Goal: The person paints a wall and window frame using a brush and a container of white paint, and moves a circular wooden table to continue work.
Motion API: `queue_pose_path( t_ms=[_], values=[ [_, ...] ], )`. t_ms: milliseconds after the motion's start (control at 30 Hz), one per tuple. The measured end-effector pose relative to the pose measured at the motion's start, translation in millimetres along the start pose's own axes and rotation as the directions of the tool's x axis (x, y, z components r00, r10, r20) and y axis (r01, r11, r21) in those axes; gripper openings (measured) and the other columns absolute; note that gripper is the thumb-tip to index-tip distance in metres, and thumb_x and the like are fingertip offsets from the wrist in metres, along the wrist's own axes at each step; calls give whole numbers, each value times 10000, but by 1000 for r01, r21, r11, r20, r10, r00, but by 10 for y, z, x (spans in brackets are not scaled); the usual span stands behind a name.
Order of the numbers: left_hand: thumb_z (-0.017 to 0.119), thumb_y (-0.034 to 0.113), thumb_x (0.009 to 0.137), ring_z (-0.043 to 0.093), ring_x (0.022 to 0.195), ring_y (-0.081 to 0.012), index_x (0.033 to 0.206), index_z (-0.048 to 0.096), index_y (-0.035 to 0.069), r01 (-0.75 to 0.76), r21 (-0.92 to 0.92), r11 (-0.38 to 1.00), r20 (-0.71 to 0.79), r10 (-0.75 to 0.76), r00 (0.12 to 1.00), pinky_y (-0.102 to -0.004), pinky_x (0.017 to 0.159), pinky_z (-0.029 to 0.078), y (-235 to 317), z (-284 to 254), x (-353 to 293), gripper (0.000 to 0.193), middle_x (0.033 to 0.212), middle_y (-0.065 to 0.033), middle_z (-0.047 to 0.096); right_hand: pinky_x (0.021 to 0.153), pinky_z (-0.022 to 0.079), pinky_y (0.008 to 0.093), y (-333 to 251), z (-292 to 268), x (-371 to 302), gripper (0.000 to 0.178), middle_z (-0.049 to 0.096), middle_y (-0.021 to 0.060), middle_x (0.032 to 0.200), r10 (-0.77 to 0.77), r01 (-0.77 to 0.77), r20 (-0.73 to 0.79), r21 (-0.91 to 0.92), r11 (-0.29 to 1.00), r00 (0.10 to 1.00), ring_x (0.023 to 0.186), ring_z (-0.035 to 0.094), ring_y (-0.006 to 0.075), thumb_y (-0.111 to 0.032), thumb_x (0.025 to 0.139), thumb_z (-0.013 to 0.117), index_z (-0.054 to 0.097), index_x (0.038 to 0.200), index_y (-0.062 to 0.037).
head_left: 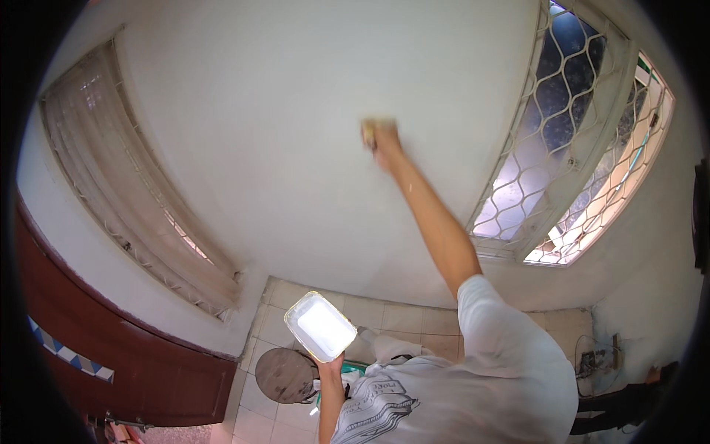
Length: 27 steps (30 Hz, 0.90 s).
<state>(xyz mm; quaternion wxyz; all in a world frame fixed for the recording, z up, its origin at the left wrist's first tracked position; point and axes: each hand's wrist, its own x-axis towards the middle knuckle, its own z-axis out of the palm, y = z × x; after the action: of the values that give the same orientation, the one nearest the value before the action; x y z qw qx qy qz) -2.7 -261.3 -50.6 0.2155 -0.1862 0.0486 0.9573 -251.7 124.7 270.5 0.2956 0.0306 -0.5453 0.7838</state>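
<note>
My right arm reaches up and forward to the white wall (296, 111). The fingers of my right hand (386, 146) are closed round a small paintbrush (380, 123) with a yellowish-tan head. Motion blurs the brush, and whether its bristles touch the wall is hard to tell. Low in front of my body, my left hand (330, 365) grips a rectangular tray (289, 323) by its near end. Bright white paint (322, 324) lies inside the tray, which has a pale, shiny rim.
A curtained window (140, 170) is at the left, above a dark red-brown door (133, 348). A grilled window (547, 126) stands at the right. Below are a round, stained stool top (285, 375) and floor tiles (403, 318). Cables (597, 362) lie at the lower right.
</note>
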Motion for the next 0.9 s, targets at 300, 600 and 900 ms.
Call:
queue_pose_path(
  t_ms=[300,600,900],
  values=[
    [393,376,1033,575,1188,-342,1365,500,131,51,-34,998,13,-50,999,-580,1033,460,-203,-214,110,426,1327,-104,585,491,501,330,-550,596,43,395,590,85,829,-77,75,-48,-32,997,996,649,606,186,-58,949,601,413,1296,-72],
    [389,411,1033,564,1234,-297,1405,480,150,-22,61,998,151,13,989,-532,1029,478,-195,-86,66,464,1351,-76,582,484,471,296,1576,-1042,-2319,168,580,46,693,625,-621,-77,-265,738,777,526,560,153,-200,974,569,608,995,-38],
    [501,451,984,607,1171,-339,1420,474,116,335,200,921,166,-368,915,-549,982,510,-1426,210,359,551,1337,-130,589,492,443,234,-755,-1941,-3676,387,609,7,716,343,-479,-365,-400,781,865,541,526,70,-373,981,610,655,1123,-15]
  ],
)
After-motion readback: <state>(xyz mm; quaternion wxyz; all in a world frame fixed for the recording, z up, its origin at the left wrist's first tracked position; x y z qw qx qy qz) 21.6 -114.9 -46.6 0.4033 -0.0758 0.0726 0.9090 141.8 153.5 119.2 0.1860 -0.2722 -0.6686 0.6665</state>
